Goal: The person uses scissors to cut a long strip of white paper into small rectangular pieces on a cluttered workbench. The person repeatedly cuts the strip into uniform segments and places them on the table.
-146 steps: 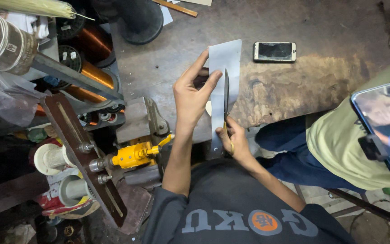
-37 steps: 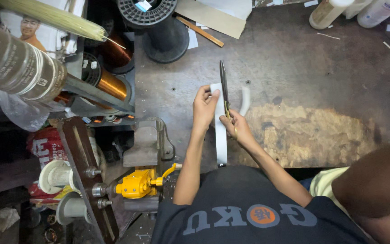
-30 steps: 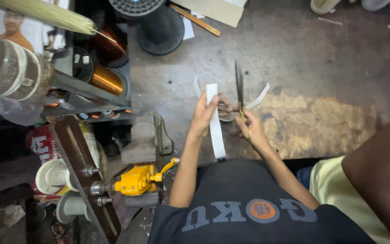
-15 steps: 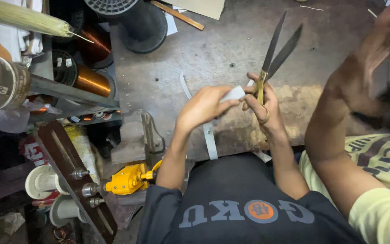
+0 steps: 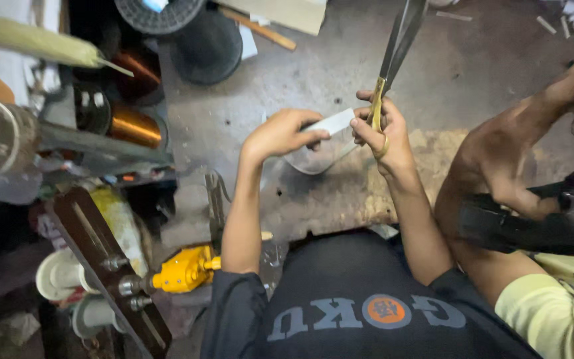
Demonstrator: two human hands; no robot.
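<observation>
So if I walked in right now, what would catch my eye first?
Probably the long scissors raised in the right hand at the centre, blades nearly closed and pointing up. Beside them, the left hand pinches a white paper strip. Shiny copper wire spools glow at the left.

Scissors (image 5: pixel 393 60) and paper strip (image 5: pixel 330 123) in hand

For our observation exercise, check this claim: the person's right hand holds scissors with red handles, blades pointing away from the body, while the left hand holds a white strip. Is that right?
Not quite. The head view shows the scissors in the right hand have yellow handles, not red. The rest stands: blades point away, and the left hand holds the white strip.
</observation>
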